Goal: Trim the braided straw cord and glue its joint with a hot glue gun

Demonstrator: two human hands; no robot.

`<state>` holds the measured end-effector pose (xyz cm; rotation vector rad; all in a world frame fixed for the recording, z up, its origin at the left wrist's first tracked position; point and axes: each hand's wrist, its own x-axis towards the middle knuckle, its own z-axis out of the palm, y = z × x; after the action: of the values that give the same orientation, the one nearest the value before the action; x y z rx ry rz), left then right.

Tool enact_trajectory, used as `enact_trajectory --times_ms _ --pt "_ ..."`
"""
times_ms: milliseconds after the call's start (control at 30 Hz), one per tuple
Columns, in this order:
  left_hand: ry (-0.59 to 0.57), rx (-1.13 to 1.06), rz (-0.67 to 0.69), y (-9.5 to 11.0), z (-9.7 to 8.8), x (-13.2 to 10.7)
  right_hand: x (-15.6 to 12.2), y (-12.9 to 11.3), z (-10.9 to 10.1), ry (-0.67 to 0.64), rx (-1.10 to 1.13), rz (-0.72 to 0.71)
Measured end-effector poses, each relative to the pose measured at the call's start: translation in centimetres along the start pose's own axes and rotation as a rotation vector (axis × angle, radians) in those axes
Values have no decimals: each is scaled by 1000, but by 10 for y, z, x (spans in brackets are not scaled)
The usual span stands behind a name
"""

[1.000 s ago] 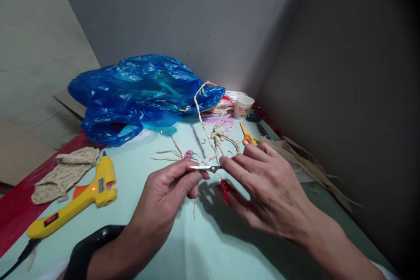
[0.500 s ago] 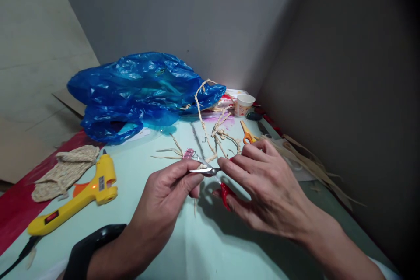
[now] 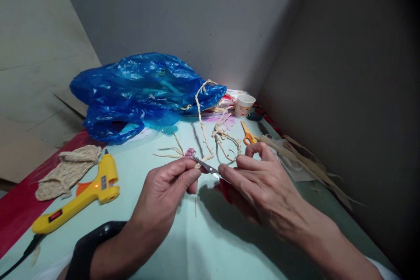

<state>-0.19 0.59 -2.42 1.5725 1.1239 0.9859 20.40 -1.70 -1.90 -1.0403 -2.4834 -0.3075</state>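
My left hand (image 3: pixel 170 186) pinches a small pale piece of plant fibre (image 3: pixel 197 166) between thumb and fingertips. Red-handled scissors (image 3: pixel 210 168) are held in my right hand (image 3: pixel 262 188), whose fingers partly cover the red grips. Their blades look closed or nearly so, with the tips beside my left fingertips. Just beyond stands a loop of twisted fibre cord (image 3: pixel 201 118), its lower end close to the blades. Whether that end joins the pinched piece, I cannot tell. A pink checked piece (image 3: pixel 189 152) and thin dry strands (image 3: pixel 167 155) lie behind my left fingers.
At left, a yellow glue gun (image 3: pixel 105 179) with a lit orange light lies beside a woven fibre piece (image 3: pixel 67 173). A blue plastic bag (image 3: pixel 147 87) spreads across the back. Orange-handled scissors (image 3: pixel 248 133), a paper cup (image 3: pixel 244 105) and dry fibre strips (image 3: pixel 305 164) are at right.
The scissors' blades have come together and now point up and left. My right hand has turned slightly with them. My left hand keeps its pinch.
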Motion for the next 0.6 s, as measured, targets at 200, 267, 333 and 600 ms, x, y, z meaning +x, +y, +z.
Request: enact_trajectory --times_ms 200,267,333,600 --pt "-32 -122 5 -5 0 -3 3 -4 -4 143 459 417" --pt "-48 -128 7 -6 0 -5 5 -4 -1 161 692 658" --pt "-76 -140 -4 -7 0 -7 7 -5 4 168 935 806" --pt "-151 -83 -36 -6 7 -11 12 -22 20 345 1660 963"
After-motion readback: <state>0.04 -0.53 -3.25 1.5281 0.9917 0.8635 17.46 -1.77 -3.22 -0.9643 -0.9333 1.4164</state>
